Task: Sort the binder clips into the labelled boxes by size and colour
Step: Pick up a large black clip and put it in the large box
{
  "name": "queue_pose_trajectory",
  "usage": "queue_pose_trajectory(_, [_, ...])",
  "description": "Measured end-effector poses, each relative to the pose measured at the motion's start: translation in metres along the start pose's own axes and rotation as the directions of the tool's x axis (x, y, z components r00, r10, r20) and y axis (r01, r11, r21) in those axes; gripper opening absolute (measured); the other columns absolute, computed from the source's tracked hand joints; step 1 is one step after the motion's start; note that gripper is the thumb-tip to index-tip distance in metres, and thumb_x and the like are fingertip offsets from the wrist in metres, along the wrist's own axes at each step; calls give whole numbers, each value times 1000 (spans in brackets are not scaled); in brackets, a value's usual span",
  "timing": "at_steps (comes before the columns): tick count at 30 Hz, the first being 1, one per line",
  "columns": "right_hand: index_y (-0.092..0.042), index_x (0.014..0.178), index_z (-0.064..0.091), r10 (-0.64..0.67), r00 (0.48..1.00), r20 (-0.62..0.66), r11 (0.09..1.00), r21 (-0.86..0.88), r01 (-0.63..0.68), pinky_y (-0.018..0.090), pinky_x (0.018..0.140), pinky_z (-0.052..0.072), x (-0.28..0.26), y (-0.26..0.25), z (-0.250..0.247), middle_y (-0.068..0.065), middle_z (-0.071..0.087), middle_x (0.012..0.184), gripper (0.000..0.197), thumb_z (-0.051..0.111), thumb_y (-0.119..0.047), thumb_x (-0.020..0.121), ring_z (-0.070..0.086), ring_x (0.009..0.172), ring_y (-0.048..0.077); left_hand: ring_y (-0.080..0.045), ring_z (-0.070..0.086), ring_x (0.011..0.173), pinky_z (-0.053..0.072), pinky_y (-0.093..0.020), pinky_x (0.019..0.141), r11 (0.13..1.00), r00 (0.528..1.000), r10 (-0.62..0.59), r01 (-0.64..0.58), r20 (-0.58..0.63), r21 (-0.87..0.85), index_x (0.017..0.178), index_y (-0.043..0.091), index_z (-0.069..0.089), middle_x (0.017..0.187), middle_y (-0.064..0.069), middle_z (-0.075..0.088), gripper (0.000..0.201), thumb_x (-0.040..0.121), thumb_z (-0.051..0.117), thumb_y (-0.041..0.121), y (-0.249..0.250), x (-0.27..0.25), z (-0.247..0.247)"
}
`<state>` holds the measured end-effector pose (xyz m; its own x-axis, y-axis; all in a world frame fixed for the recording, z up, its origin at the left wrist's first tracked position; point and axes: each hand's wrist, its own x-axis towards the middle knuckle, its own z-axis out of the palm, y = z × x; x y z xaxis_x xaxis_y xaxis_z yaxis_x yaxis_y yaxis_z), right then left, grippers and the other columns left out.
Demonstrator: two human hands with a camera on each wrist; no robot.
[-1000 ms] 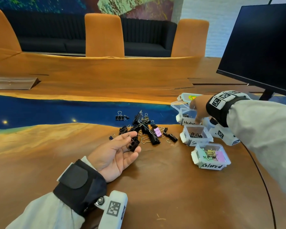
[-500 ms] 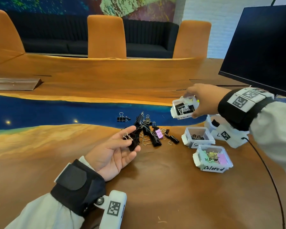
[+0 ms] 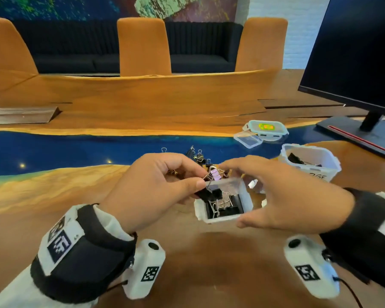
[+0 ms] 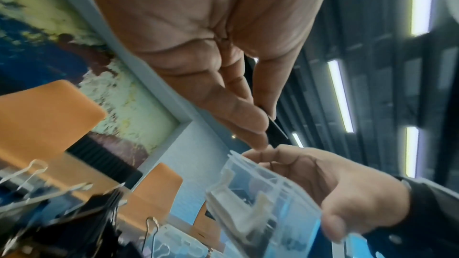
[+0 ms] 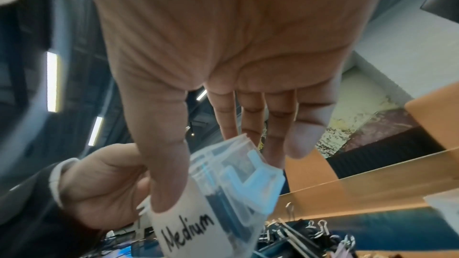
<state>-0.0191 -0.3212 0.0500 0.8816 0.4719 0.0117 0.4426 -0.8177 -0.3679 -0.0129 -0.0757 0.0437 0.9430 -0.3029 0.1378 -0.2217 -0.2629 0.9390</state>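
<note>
My right hand holds the clear box labelled Medium between thumb and fingers, just above the table; black clips lie in it. In the right wrist view the thumb presses beside the Medium label. My left hand pinches a black binder clip at the box's near-left rim; the left wrist view shows the black clip between the fingertips above the box. The loose pile of black clips lies behind my hands, with a pink clip at its near edge.
The box labelled Large stands at the right with black clips inside. Clear lids lie behind it on the blue strip. A monitor on its stand fills the far right. My right hand hides the other boxes.
My right hand carried the Medium box from the back right to the middle in front of me. My left hand turned palm down and brought its black clip to the box's rim.
</note>
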Motion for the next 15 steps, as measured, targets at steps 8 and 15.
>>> queue_pose_trajectory(8, [-49,151,20,-28,999,27,1000,1,28,14,97,43,-14,-11,7,-32,41,133,102,79,-59,69,46,114,-8,6,59,77,41,-10,64,893,996,44,-74,77,445,81,40,78,81,25,69,5,80,81,37,0,-7,13])
queue_pose_trajectory(15, [-45,150,24,-41,996,80,999,-26,43,6,89,36,-14,-12,11,-36,34,119,99,79,-60,69,37,101,-23,-2,40,101,37,-20,88,779,969,41,-182,242,599,95,49,77,93,16,48,11,86,71,47,-9,-4,23])
